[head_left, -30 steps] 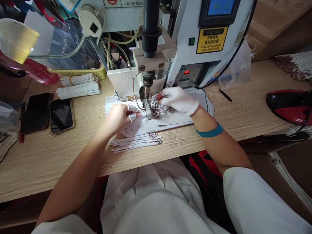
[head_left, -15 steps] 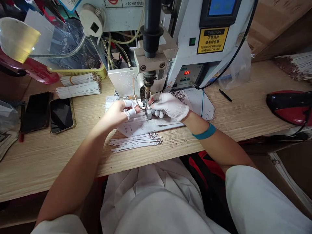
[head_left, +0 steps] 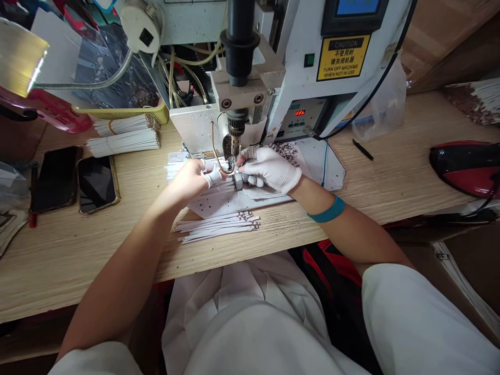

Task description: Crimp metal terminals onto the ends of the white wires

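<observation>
Left hand [head_left: 191, 179], white covers [head_left: 213, 178] on thumb and finger, just left of metal tip [head_left: 235, 146]; cannot tell grip's state, fingertips too small. Right hand [head_left: 269, 169], white-gloved, close to tip and metal block [head_left: 238, 182]; cannot tell whether grip holds anything. White strips [head_left: 214, 194] on plate [head_left: 334, 174] near left hand; loose strips [head_left: 216, 228] near table's [head_left: 133, 250] front edge. Small-parts heap [head_left: 287, 151] partly behind right hand.

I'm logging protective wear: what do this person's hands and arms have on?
The left hand wears white finger covers; the right hand wears a white glove, with a teal band around that forearm. White sleeves cover both upper arms.
</observation>
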`<action>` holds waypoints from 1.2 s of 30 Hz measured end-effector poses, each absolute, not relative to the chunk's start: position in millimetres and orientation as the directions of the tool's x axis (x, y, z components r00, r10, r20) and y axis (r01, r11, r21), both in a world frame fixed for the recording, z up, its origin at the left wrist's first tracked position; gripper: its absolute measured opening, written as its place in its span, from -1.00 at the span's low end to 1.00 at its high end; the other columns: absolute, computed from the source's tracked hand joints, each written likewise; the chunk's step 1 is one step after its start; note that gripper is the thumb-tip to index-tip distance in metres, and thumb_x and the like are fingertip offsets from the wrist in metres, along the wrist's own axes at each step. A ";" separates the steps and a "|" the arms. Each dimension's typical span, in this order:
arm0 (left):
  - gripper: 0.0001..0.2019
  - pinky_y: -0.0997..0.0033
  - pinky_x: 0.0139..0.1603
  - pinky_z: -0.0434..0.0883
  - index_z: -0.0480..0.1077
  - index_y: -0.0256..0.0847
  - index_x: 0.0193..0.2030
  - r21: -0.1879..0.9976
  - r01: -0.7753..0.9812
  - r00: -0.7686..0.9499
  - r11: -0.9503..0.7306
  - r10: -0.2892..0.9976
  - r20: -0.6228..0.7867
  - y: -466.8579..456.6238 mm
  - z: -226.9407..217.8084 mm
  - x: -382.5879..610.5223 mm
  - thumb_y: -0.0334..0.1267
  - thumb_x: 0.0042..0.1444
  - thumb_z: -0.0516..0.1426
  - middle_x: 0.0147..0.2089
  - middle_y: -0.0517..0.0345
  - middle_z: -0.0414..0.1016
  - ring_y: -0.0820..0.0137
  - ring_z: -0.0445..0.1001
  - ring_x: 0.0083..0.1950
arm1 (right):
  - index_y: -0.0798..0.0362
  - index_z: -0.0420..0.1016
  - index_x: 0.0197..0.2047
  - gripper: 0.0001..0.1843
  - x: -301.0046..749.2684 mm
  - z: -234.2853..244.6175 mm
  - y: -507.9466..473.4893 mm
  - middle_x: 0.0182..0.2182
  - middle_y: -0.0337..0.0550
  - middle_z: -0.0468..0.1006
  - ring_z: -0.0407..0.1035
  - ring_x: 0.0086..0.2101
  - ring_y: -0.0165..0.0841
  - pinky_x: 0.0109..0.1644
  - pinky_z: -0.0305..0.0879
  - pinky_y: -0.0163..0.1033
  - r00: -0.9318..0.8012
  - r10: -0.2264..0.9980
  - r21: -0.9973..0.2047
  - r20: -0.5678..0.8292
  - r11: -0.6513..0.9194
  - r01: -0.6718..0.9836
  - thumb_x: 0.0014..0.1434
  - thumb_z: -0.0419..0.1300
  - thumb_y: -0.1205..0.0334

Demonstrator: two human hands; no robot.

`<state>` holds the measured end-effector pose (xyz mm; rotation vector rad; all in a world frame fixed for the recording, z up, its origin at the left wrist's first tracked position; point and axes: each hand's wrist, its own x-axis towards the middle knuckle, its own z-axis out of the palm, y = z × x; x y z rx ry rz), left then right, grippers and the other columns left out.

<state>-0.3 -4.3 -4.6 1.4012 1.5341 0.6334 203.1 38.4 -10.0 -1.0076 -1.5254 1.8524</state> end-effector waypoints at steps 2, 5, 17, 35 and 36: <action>-0.72 0.51 -0.56 0.01 0.35 -0.25 -0.52 0.861 0.459 0.085 0.219 0.954 -0.287 -4.2 -4.9 0.3 -0.07 -0.14 0.25 -0.61 0.30 0.20 0.56 0.08 -0.58 | 0.10 0.31 -0.30 -0.88 203.5 -10.0 38.4 -0.59 -0.32 0.32 0.15 -0.69 -0.60 -0.76 0.02 -0.49 -0.584 0.783 -0.972 -0.214 -0.232 0.045 0.12 0.17 0.47; -0.74 0.50 -0.55 0.02 0.36 -0.26 -0.52 0.880 0.427 0.101 0.209 0.956 -0.276 -3.7 -5.8 0.5 -0.09 -0.15 0.24 -0.60 0.29 0.21 0.56 0.09 -0.58 | 0.10 0.31 -0.32 -0.86 203.9 -11.0 39.3 -0.57 -0.31 0.33 0.18 -0.68 -0.59 -0.75 0.02 -0.48 -0.588 0.781 -0.969 -0.209 -0.248 0.015 0.09 0.19 0.48; -0.76 0.54 -0.59 0.05 0.37 -0.27 -0.50 0.845 0.465 0.040 0.265 0.947 -0.319 -4.5 -3.2 0.7 -0.13 -0.17 0.24 -0.62 0.31 0.19 0.57 0.09 -0.60 | 0.11 0.32 -0.30 -0.86 205.7 -16.7 43.6 -0.55 -0.28 0.34 0.22 -0.64 -0.57 -0.71 0.09 -0.46 -0.614 0.762 -0.965 -0.205 -0.264 -0.006 0.11 0.22 0.46; -0.70 0.55 -0.60 0.02 0.48 -0.29 -0.38 0.852 0.474 0.081 0.225 0.952 -0.296 -10.3 14.6 -4.5 -0.07 -0.13 0.28 -0.63 0.30 0.23 0.59 0.09 -0.61 | 0.13 0.41 -0.29 -0.93 242.1 0.6 66.0 -0.55 -0.21 0.38 0.28 -0.65 -0.52 -0.78 0.07 -0.48 -0.390 0.921 -0.969 -0.017 0.081 0.234 0.12 0.20 0.43; -0.71 0.55 -0.59 0.04 0.47 -0.29 -0.40 0.863 0.456 0.098 0.218 0.951 -0.292 -10.4 12.9 -3.4 -0.08 -0.13 0.28 -0.62 0.29 0.24 0.59 0.11 -0.61 | 0.13 0.41 -0.29 -0.95 243.2 0.0 66.2 -0.55 -0.20 0.38 0.27 -0.65 -0.52 -0.79 0.07 -0.48 -0.393 0.919 -0.969 -0.031 0.070 0.238 0.13 0.21 0.41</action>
